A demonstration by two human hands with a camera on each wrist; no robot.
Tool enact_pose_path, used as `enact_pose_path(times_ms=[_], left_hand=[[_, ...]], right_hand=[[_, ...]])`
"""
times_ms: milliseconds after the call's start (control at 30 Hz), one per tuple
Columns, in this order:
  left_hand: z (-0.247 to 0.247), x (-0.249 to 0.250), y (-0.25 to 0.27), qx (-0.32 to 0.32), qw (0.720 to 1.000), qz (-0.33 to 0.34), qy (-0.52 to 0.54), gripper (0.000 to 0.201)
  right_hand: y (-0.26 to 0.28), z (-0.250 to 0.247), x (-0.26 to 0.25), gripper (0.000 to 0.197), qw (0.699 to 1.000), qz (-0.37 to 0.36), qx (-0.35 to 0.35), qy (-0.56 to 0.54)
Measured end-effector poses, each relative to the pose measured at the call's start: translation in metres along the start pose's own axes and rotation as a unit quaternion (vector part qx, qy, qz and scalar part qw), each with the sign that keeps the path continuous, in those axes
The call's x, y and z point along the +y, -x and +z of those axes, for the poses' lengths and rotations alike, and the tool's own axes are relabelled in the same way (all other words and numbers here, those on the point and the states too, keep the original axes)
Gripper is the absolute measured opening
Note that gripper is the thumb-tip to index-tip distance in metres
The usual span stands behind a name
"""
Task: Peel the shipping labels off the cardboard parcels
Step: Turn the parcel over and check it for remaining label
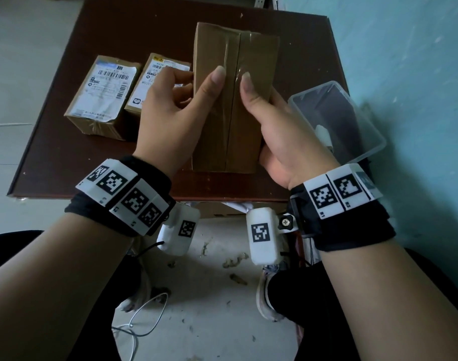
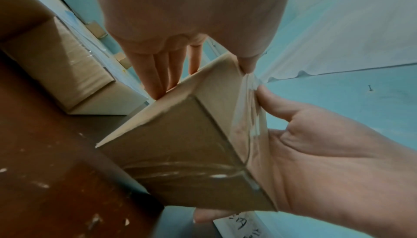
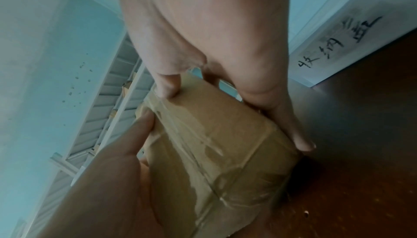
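A taped brown cardboard parcel is held tilted above the table by both hands. Its upper face shows only a taped seam; no label is visible on it. My left hand grips its left edge, thumb on top and fingers along the side. My right hand grips the right edge, thumb on the seam and fingers wrapped underneath. Two smaller parcels with white shipping labels lie on the table to the left.
The dark brown table has its front edge just below my wrists. A clear plastic box sits at its right edge, close to my right hand. A teal wall runs along the right. Cables and scraps lie on the floor.
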State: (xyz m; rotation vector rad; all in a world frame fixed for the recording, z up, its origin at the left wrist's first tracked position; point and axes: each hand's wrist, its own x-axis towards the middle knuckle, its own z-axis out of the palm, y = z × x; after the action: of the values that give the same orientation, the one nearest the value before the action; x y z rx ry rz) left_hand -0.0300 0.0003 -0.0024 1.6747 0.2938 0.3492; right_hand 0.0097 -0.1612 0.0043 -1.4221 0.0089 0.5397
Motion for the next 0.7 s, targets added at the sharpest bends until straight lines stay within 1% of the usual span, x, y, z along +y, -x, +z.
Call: enact_pose_path(times_ms=[33,167,233,267,333,367,433,467,500,567,600,633,700], left_hand=[[0.0,-0.001,0.0,0.008,1.0,-0.004,-0.009,0.051],[0.0,-0.003,0.001,0.02,0.999,-0.012,-0.037,0.046],[0.0,-0.003,0.002,0.024,0.999,-0.013,-0.042,0.047],[0.0,-0.003,0.002,0.026,0.999,-0.015,-0.043,0.05],[0.0,-0.001,0.003,0.029,0.999,-0.02,-0.035,0.056],[0.001,0.0,0.003,0.028,0.999,-0.019,-0.026,0.058],[0.002,0.0,0.005,0.019,1.0,-0.005,-0.006,0.062],[0.003,0.001,0.007,0.018,1.0,0.002,0.002,0.061],[0.004,0.001,0.008,0.02,1.0,0.006,0.007,0.061],[0.003,0.0,0.008,0.029,0.999,0.005,0.017,0.059],[0.002,0.001,0.008,0.034,0.999,0.0,0.026,0.056],[0.001,0.002,0.007,0.038,0.999,-0.006,0.038,0.052],[-0.002,0.005,0.006,0.045,0.997,-0.023,0.066,0.045]], right_hand=[[-0.001,0.0,0.002,0.055,1.0,-0.002,0.001,0.006],[-0.006,-0.006,0.005,0.089,0.999,-0.003,-0.018,0.037],[-0.005,-0.008,0.004,0.1,0.998,-0.003,-0.023,0.053],[-0.004,-0.007,0.004,0.098,0.998,0.001,-0.023,0.053],[-0.003,-0.001,0.003,0.084,0.998,0.008,-0.012,0.057],[-0.002,0.002,0.003,0.085,0.998,0.013,-0.005,0.06],[-0.003,0.003,0.003,0.102,0.998,0.02,0.014,0.05],[-0.003,0.003,0.003,0.102,0.999,0.016,0.019,0.042],[-0.003,0.001,0.002,0.092,0.999,0.011,0.018,0.038],[0.0,-0.001,-0.001,0.059,0.999,-0.003,0.013,0.04],[0.001,-0.003,-0.001,0.052,0.999,-0.01,0.011,0.047],[0.002,-0.003,-0.002,0.054,0.998,-0.017,0.008,0.06],[0.001,-0.003,-0.001,0.073,0.995,-0.033,-0.003,0.096]])
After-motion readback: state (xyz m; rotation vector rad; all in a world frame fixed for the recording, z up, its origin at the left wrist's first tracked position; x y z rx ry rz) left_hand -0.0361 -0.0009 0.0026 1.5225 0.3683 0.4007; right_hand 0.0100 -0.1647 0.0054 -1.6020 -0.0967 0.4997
